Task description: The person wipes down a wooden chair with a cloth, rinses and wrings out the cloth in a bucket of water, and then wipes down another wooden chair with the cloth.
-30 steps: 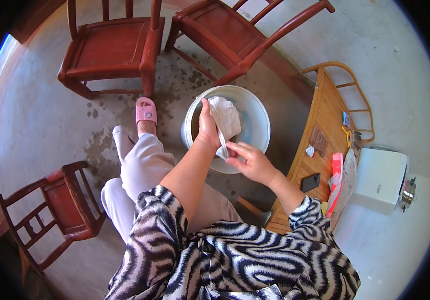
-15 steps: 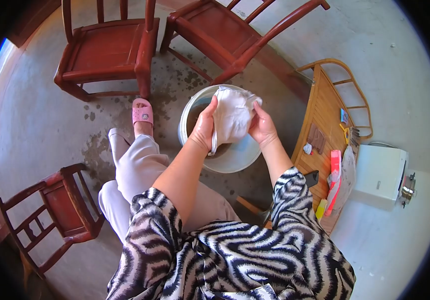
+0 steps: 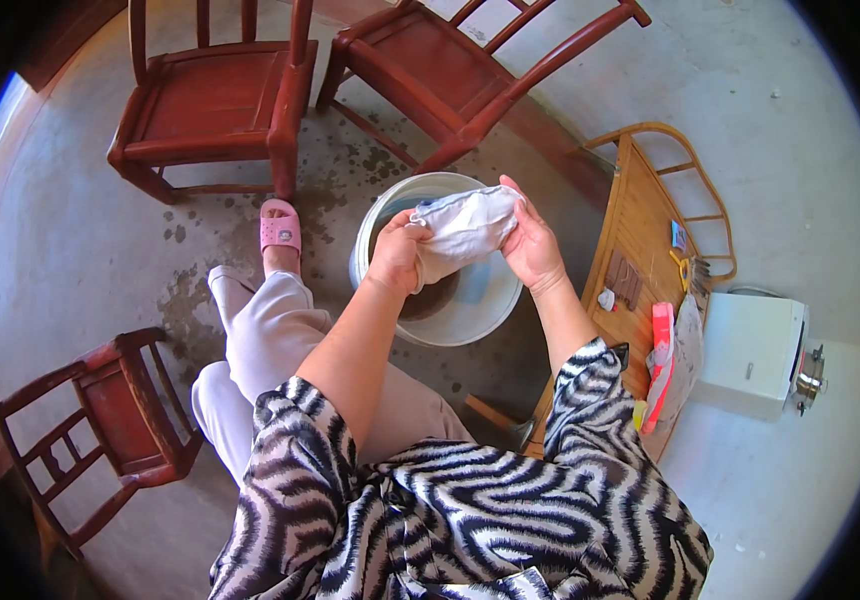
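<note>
A white cloth (image 3: pixel 468 228) is stretched between my two hands above a white bucket (image 3: pixel 495 312). My left hand (image 3: pixel 397 254) pinches its left end, fingers curled over the fabric. At the other end, my right hand (image 3: pixel 533 240) grips the cloth with the thumb on the near face and fingers behind. The cloth looks wet and crumpled; whether it is a garment or a rag I cannot make out. Brownish water (image 3: pixel 432 298) shows in the bucket below, partly hidden by the cloth and my left hand.
Red wooden chairs (image 3: pixel 205 100) stand ahead, another red chair (image 3: pixel 130 415) at the left. A wooden bench (image 3: pixel 640 220) with several small items runs along the right, beside a white box-shaped appliance (image 3: pixel 753 350). My foot in a pink slipper (image 3: pixel 281 228) is left of the bucket. Wet patches mark the floor.
The cloth has turned from hanging upright to lying more sideways between my hands, folded narrower. My left hand has shifted left and its fingers now curl over the cloth's edge.
</note>
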Tool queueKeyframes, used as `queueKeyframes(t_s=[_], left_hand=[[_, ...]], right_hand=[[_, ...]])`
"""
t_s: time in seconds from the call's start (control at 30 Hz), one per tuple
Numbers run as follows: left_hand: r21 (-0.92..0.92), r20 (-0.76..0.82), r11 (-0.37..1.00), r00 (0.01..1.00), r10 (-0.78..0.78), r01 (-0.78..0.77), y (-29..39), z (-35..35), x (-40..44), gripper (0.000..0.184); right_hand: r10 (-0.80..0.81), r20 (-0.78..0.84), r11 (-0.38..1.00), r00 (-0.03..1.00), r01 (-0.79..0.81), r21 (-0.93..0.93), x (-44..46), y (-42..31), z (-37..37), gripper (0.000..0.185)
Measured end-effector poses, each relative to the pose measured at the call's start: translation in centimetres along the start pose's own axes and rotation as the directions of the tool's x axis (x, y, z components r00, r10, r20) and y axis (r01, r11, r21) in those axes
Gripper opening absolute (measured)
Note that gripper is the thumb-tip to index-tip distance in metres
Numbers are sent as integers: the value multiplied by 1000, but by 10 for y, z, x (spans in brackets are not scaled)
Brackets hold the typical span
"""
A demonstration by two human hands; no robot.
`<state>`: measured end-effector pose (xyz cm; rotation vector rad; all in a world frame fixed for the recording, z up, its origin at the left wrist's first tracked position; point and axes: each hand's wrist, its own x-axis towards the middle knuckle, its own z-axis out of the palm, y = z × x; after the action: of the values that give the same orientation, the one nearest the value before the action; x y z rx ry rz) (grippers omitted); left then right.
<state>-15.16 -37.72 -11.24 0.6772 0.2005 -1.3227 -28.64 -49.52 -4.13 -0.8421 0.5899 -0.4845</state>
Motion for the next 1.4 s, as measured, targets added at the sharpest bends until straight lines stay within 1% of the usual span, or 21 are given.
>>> queueKeyframes(t_s=[0.07,0.2,0.27,0.3,0.37,0.47,0.5,0.6,0.67,0.7,0.77,0.8,0.9,0.93,1.0,1.03,1.13,1.17,1.23,1.27,1.4], left_hand=[[-212,38,975,998,-54,61,4,1,-1,23],[-398,77,900,984,-162,179,31,31,-36,19],[-142,22,990,1000,-20,23,17,19,-15,26],[-143,23,989,1000,-20,23,13,16,-12,26],[20,7,992,992,123,-123,9,14,-9,44],[48,48,965,966,255,-258,8,16,-10,55],[49,48,965,966,255,-257,7,12,-6,55],[276,66,943,983,174,-186,9,6,0,54],[499,73,846,982,174,-187,11,12,-4,44],[498,73,847,982,174,-187,8,10,-3,44],[773,165,557,944,285,-304,1,7,-1,42],[840,159,471,952,263,-270,2,5,0,35],[855,32,496,970,241,-152,7,1,1,28],[855,33,496,970,242,-153,8,1,1,28],[707,-71,703,980,184,-80,12,8,-5,18],[708,-70,701,981,182,-79,11,6,-3,18],[279,52,960,999,-15,0,10,-3,7,11],[282,54,959,998,-16,0,11,0,6,11],[-42,67,991,990,-125,128,12,6,2,12],[-42,197,976,960,-199,211,20,4,-2,18],[-69,112,983,981,-160,168,22,20,-17,26]], right_hand=[[-1,2,998,1000,2,-59,-2,0,4,38],[23,58,975,998,-9,-223,1,0,-19,33],[47,100,945,994,-12,-328,5,0,-30,29],[47,99,944,994,-11,-329,6,-1,-32,29],[38,23,864,999,-22,-503,7,-4,-27,25],[-6,5,846,1000,8,-534,3,-6,-5,26],[-7,4,846,1000,8,-533,3,-8,-2,26],[89,-23,831,996,-87,-549,6,-14,-3,29],[128,-25,792,991,-118,-600,7,-16,-6,32],[128,-24,791,991,-117,-600,6,-16,-5,32],[75,34,702,997,-28,-712,2,-16,-3,25],[76,36,701,996,-28,-712,3,-17,-6,25],[65,-34,669,997,-69,-740,7,-24,-16,19],[64,-79,719,995,-101,-688,7,-28,-18,18],[64,-126,767,990,-130,-629,7,-28,-19,17],[59,-116,743,991,-122,-658,7,-24,-21,21],[32,-87,732,996,-83,-676,8,2,-31,33],[10,-67,745,998,-52,-665,10,10,-30,40],[69,-104,768,992,-119,-629,14,21,-28,49],[91,-109,810,990,-137,-570,15,27,-27,50],[160,-60,866,985,-169,-470,23,38,-14,50]])
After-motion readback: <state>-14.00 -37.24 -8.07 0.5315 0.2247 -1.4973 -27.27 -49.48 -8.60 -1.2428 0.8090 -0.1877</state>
